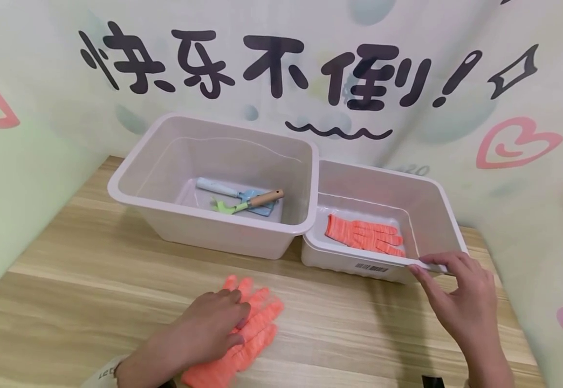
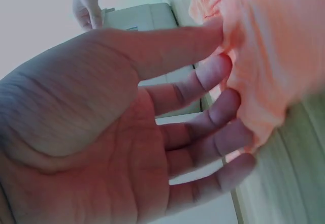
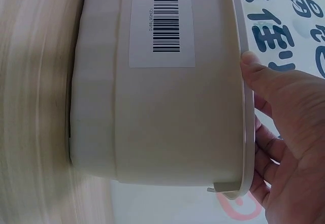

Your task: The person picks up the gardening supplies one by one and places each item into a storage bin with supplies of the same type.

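Note:
My left hand is over an orange knit glove on the table's near side, its fingers spread toward the back. In the left wrist view the thumb and bent fingertips pinch the folded fabric of the glove. At the right, my right hand grips the front corner rim of a low white bin, thumb outside and fingers over the inner side. Inside that bin lies another orange glove, flat, fingers pointing right. The right wrist view shows the thumb pressed on the rim.
A taller white bin stands at the left, its right rim overlapping the low bin. It holds a blue hand trowel and a green-headed tool with a wooden handle. A printed backdrop rises behind the wooden table.

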Demonstrator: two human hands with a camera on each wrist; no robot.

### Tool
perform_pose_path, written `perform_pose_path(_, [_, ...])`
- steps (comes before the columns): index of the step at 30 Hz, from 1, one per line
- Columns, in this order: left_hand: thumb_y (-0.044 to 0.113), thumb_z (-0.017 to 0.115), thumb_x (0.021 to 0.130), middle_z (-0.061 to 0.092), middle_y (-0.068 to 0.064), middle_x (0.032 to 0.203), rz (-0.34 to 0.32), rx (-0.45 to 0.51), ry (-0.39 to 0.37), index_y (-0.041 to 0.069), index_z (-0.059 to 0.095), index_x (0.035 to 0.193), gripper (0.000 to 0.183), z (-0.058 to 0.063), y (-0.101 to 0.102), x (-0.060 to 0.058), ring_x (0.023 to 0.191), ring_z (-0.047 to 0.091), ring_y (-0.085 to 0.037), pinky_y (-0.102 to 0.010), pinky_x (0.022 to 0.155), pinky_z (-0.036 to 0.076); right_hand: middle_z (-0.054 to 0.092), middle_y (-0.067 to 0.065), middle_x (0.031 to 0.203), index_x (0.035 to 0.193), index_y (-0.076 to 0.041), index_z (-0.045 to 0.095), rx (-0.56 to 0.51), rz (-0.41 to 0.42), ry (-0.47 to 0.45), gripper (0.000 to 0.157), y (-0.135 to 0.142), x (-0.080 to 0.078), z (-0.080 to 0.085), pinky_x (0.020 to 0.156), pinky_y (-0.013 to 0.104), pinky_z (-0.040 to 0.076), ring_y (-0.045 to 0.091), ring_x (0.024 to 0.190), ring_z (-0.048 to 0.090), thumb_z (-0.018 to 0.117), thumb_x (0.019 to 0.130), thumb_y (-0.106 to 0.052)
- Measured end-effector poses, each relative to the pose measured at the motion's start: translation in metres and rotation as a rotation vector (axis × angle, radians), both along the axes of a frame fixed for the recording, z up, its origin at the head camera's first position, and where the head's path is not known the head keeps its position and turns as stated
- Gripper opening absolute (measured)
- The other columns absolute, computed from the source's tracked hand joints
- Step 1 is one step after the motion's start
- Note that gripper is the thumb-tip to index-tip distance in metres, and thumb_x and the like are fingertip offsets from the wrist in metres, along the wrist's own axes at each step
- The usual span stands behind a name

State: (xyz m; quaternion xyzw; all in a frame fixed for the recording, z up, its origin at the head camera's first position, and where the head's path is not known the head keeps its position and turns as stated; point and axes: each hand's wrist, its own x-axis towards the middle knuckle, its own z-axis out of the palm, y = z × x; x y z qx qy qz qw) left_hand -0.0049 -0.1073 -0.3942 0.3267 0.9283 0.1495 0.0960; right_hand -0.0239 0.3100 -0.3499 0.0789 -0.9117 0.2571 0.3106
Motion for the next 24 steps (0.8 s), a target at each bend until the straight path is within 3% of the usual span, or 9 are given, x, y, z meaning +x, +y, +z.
perform_pose_path(3, [0.025, 0.091, 0.080, 0.050, 0.011, 0.079, 0.000, -0.005, 0.007, 0.025, 0.056, 0.076, 0.035, 0.001, 0.002, -0.001, 0.073, 0.044, -0.009, -0.025, 0.066, 0.037, 0.055, -0.035, 0.101, 0.091, -0.005, 0.077, -0.004, 0.002, 0.003, 0.034, 0.000, 0.000, 0.000, 0.084, 0.027, 0.028, -0.025, 0.097, 0.043, 0.093, 0.063, 0.005])
perform_pose_path(8, [0.025, 0.092, 0.078, 0.074, 0.003, 0.088, 0.017, 0.046, -0.056, 0.022, 0.055, 0.073, 0.037, 0.003, 0.004, -0.002, 0.069, 0.060, -0.011, -0.026, 0.063, 0.040, 0.062, -0.023, 0.095, 0.090, -0.006, 0.077, -0.004, 0.014, 0.015, 0.034, 0.001, 0.001, 0.000, 0.085, 0.025, 0.029, -0.023, 0.096, 0.045, 0.094, 0.063, 0.005])
perform_pose_path(10, [0.023, 0.091, 0.077, 0.080, -0.007, 0.112, 0.017, 0.061, -0.076, 0.017, 0.064, 0.080, 0.028, 0.005, 0.005, -0.001, 0.076, 0.071, -0.016, -0.026, 0.060, 0.042, 0.061, -0.023, 0.094, 0.090, -0.006, 0.077, -0.003, 0.016, 0.018, 0.033, 0.001, 0.001, 0.001, 0.085, 0.024, 0.029, -0.023, 0.096, 0.045, 0.094, 0.063, 0.005])
perform_pose_path(13, [0.020, 0.088, 0.081, 0.071, -0.012, 0.142, 0.009, 0.063, -0.077, 0.011, 0.077, 0.108, 0.030, 0.006, 0.004, 0.001, 0.094, 0.078, -0.024, -0.027, 0.059, 0.045, 0.059, -0.027, 0.097, 0.090, -0.007, 0.078, -0.007, 0.018, 0.019, 0.034, 0.001, 0.001, 0.000, 0.086, 0.024, 0.029, -0.023, 0.096, 0.045, 0.094, 0.063, 0.004])
perform_pose_path(15, [0.020, 0.083, 0.086, 0.065, -0.010, 0.150, -0.012, 0.061, -0.053, 0.013, 0.079, 0.104, 0.020, 0.007, 0.004, 0.001, 0.099, 0.078, -0.028, -0.027, 0.058, 0.045, 0.060, -0.027, 0.097, 0.090, -0.007, 0.078, -0.006, 0.021, 0.021, 0.034, 0.001, 0.000, 0.000, 0.087, 0.024, 0.029, -0.023, 0.096, 0.046, 0.094, 0.062, 0.004])
perform_pose_path(17, [0.020, 0.081, 0.088, 0.080, -0.004, 0.118, -0.018, 0.052, -0.005, 0.016, 0.076, 0.086, 0.006, 0.007, 0.003, 0.001, 0.080, 0.074, -0.021, -0.026, 0.058, 0.043, 0.061, -0.025, 0.097, 0.090, -0.007, 0.078, -0.006, 0.025, 0.020, 0.034, 0.001, 0.000, -0.001, 0.087, 0.023, 0.029, -0.023, 0.096, 0.046, 0.094, 0.063, 0.004])
perform_pose_path(20, [0.022, 0.079, 0.090, 0.067, 0.010, 0.067, -0.021, 0.041, 0.064, 0.023, 0.056, 0.065, 0.034, 0.008, 0.003, -0.001, 0.054, 0.052, -0.009, -0.024, 0.058, 0.036, 0.062, -0.023, 0.095, 0.090, -0.007, 0.078, -0.008, 0.025, 0.018, 0.034, 0.001, 0.000, 0.000, 0.087, 0.023, 0.029, -0.023, 0.096, 0.046, 0.094, 0.063, 0.005])
perform_pose_path(22, [0.019, 0.080, 0.089, 0.048, 0.014, 0.054, -0.015, 0.024, 0.088, 0.023, 0.056, 0.069, 0.031, 0.009, 0.001, -0.002, 0.049, 0.037, -0.005, -0.024, 0.059, 0.034, 0.062, -0.022, 0.095, 0.091, -0.007, 0.078, -0.008, 0.025, 0.017, 0.034, 0.001, 0.001, 0.000, 0.087, 0.024, 0.029, -0.023, 0.096, 0.046, 0.094, 0.063, 0.005])
perform_pose_path(24, [0.014, 0.078, 0.090, 0.052, 0.015, 0.057, -0.022, 0.018, 0.073, 0.023, 0.059, 0.075, 0.025, 0.012, 0.000, -0.003, 0.051, 0.039, -0.003, -0.023, 0.061, 0.035, 0.062, -0.021, 0.095, 0.090, -0.007, 0.078, -0.007, 0.025, 0.018, 0.034, 0.001, 0.000, -0.001, 0.087, 0.023, 0.029, -0.023, 0.096, 0.046, 0.094, 0.063, 0.005])
